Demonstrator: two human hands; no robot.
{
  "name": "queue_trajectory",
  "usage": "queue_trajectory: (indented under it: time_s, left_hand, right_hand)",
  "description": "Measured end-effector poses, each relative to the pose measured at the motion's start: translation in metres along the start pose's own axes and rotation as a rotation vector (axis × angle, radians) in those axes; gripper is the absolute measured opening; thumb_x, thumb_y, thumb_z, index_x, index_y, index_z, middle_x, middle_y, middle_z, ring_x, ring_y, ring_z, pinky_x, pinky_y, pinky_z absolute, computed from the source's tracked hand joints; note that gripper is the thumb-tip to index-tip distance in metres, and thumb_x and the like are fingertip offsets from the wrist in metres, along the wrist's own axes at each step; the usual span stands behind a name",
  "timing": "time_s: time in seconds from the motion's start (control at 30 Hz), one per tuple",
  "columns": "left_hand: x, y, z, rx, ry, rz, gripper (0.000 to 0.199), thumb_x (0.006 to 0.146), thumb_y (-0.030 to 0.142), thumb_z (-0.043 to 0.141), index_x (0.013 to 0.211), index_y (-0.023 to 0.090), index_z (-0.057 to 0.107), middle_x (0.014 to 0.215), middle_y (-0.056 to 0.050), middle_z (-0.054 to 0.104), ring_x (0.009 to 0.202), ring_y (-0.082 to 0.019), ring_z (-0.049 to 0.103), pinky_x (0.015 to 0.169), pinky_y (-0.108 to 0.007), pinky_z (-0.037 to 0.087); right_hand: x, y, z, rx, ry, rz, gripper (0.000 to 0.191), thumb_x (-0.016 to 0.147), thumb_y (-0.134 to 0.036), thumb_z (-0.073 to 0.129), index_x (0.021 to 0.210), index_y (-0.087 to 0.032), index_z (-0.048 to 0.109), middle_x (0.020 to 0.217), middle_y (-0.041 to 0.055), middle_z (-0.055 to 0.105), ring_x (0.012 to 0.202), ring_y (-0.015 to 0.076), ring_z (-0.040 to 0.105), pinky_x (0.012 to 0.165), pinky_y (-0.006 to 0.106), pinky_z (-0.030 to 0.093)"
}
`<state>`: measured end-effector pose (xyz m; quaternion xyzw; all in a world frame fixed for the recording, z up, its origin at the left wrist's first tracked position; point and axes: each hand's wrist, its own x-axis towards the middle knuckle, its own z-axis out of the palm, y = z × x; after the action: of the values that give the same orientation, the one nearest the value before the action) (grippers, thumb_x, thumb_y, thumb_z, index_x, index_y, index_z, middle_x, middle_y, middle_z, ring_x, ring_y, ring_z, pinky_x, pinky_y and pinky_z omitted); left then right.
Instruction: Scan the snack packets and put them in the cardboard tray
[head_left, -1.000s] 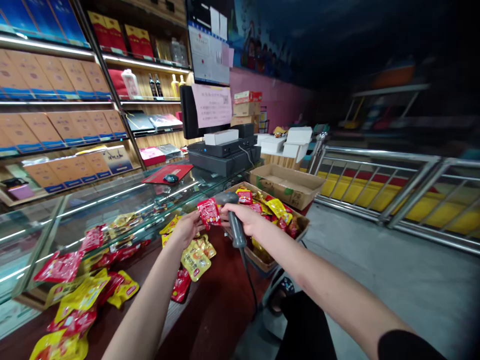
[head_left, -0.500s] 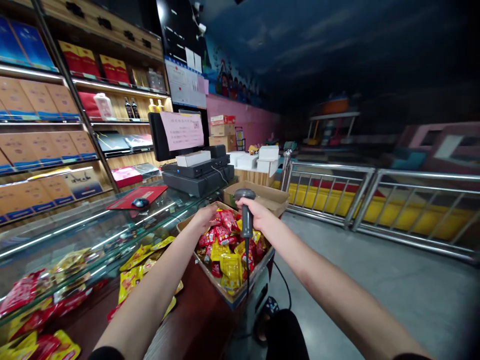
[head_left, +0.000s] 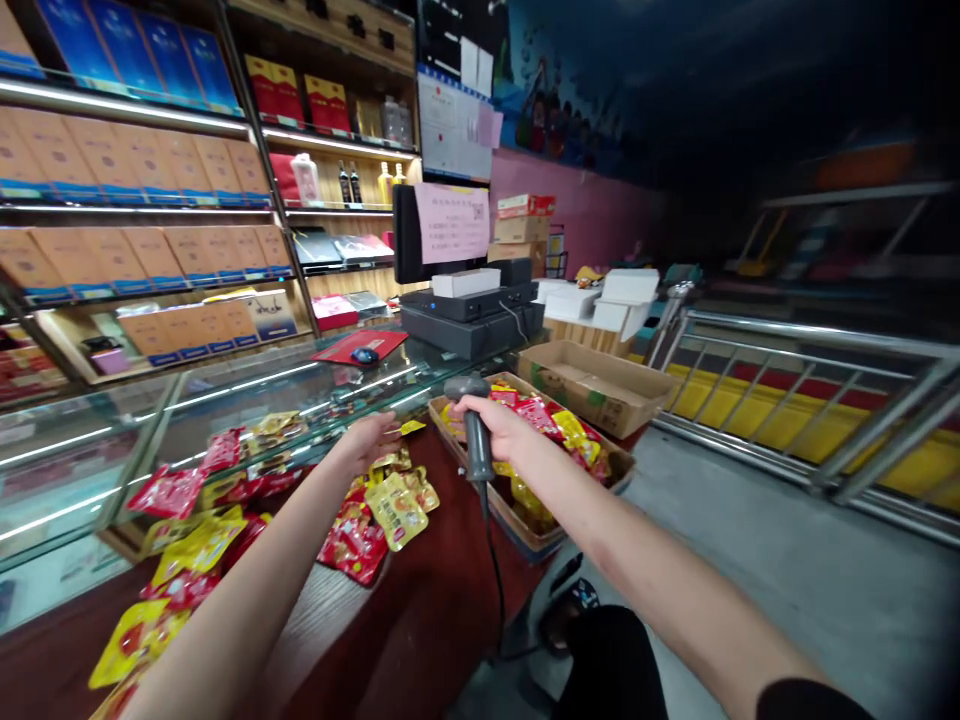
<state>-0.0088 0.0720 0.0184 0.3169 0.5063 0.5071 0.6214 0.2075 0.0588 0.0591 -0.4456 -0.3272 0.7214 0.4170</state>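
Note:
My right hand (head_left: 491,430) is closed around the grip of a dark grey handheld barcode scanner (head_left: 478,440), its cable hanging down. Under that forearm sits a cardboard box (head_left: 442,425) filled with red and yellow snack packets (head_left: 577,430). To the left, my left hand (head_left: 366,440) is over the counter, fingers bent, with a small yellow snack packet (head_left: 411,427) at its fingertips. Below this hand lies a pile of packets, among them a pale gold packet (head_left: 397,510) and a red packet (head_left: 354,540). My left forearm hides part of the counter.
Another cardboard box (head_left: 600,385) stands behind the filled one. A glass display counter (head_left: 225,400) runs along the left, with a mouse (head_left: 364,355) on a red mat. A monitor (head_left: 442,225) stands beyond. Metal railings (head_left: 780,390) are at right. More packets (head_left: 187,550) lie at left.
My left hand has moved from inside the filled box to over the packets on the counter. The view has turned left. My right hand still holds the scanner, now over the box's left side.

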Motion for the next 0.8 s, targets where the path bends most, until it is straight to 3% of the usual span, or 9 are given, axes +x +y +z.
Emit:
queue_trajectory:
  time_s: [0.13,0.3,0.5,0.7,0.8]
  left_hand:
    - [-0.027,-0.017,-0.044,0.016,0.048,-0.113,0.011,0.088,0.021,0.052,0.094,0.014,0.058,0.095,-0.010,0.064,0.081,-0.017,0.063,0.075,-0.030,0.051]
    - [-0.064,-0.042,-0.068,-0.066,0.030,-0.253,0.017,0.087,0.021,0.053,0.102,0.013,0.056,0.100,-0.014,0.063,0.085,-0.021,0.065,0.075,-0.033,0.052]
    - [-0.081,-0.053,-0.070,-0.147,-0.095,-0.342,0.019,0.088,0.021,0.049,0.101,0.009,0.057,0.098,-0.018,0.065,0.088,-0.023,0.066,0.080,-0.033,0.052]
    - [-0.075,-0.054,-0.065,-0.114,-0.092,-0.360,0.018,0.088,0.024,0.049,0.097,0.011,0.056,0.095,-0.016,0.064,0.082,-0.022,0.067,0.078,-0.033,0.053]
    - [-0.070,-0.058,-0.062,-0.108,-0.075,-0.361,0.018,0.088,0.025,0.050,0.099,0.012,0.055,0.091,-0.013,0.064,0.080,-0.022,0.067,0.079,-0.035,0.053]
  right_hand:
    - [0.011,0.045,0.032,-0.077,-0.014,0.115,0.003,0.070,-0.012,0.057,0.069,-0.015,0.058,0.058,-0.0014,0.057,0.055,0.0098,0.052,0.059,0.022,0.046]
    - [0.021,0.095,0.041,-0.143,0.017,0.197,0.006,0.071,-0.011,0.057,0.065,-0.013,0.058,0.054,-0.0007,0.056,0.049,0.0095,0.051,0.052,0.022,0.044]
    - [0.025,0.119,0.037,-0.154,0.082,0.202,0.008,0.071,-0.007,0.059,0.065,-0.012,0.058,0.051,-0.0010,0.056,0.046,0.0085,0.051,0.048,0.020,0.042]
    - [0.030,0.112,0.031,-0.066,0.076,0.277,0.011,0.076,-0.009,0.053,0.066,-0.014,0.054,0.056,0.0008,0.060,0.051,0.0089,0.057,0.054,0.019,0.048]
    - [0.032,0.110,0.029,0.023,0.013,0.336,0.010,0.077,-0.011,0.048,0.069,-0.014,0.054,0.058,0.0039,0.061,0.051,0.0112,0.059,0.056,0.022,0.051]
